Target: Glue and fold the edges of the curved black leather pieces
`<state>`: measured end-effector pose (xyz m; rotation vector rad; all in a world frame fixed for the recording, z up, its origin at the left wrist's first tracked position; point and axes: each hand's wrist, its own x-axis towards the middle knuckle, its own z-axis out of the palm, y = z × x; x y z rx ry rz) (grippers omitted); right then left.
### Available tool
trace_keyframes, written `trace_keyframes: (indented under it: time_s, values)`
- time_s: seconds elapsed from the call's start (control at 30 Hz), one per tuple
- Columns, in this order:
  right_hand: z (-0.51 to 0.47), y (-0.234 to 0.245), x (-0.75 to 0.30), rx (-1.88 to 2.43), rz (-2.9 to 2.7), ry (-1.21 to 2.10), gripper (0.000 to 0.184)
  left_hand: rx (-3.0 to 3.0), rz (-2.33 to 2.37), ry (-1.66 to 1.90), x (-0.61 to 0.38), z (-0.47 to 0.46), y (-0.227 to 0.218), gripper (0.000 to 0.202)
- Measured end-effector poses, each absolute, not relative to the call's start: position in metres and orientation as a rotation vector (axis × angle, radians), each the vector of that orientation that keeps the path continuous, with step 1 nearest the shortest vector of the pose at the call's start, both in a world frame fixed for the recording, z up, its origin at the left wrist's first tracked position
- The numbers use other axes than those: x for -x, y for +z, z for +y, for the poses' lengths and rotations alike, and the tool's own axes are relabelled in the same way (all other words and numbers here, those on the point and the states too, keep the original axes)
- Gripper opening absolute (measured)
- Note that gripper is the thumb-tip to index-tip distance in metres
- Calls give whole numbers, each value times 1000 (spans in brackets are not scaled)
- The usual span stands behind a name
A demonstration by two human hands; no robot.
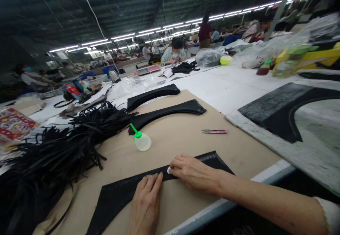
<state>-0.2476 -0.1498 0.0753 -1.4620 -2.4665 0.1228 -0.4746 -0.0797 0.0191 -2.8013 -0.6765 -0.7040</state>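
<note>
A curved black panel (124,187) lies across the tan work surface in front of me. My left hand (147,199) rests on the panel with its fingers stretched out, pressing near the middle of its narrow part. Just right of those fingertips, my right hand (195,173) is closed in a pinch on a small white piece (168,170), held against the panel's upper edge. Its exact kind is too small to tell. A faint pale band runs along that edge. Beyond my hands stands a clear squeeze bottle (143,142) with a green nozzle. Pink-handled thread snips (215,131) lie farther right.
Two stacks of curved black pieces (167,112) lie at the back of the tan sheet (183,139). A heap of black strips (63,157) covers the left. On the right, another black panel (276,104) rests on a stained pale board (318,150). Co-workers sit farther off.
</note>
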Motion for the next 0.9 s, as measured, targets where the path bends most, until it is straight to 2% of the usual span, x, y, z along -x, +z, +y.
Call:
trace_keyframes:
  time_s: [0.33, 0.63, 0.9]
  values:
    - [-228, 83, 148, 1757, -2296, 166, 32, 2730, -478, -651, 489, -57, -4, 43]
    - [-208, 70, 187, 1635, -2224, 173, 34, 2648, -310, -594, 496, -42, -12, 40]
    - [-262, 74, 123, 1851, -2045, 125, 39, 2742, -414, -685, 493, -45, -18, 36]
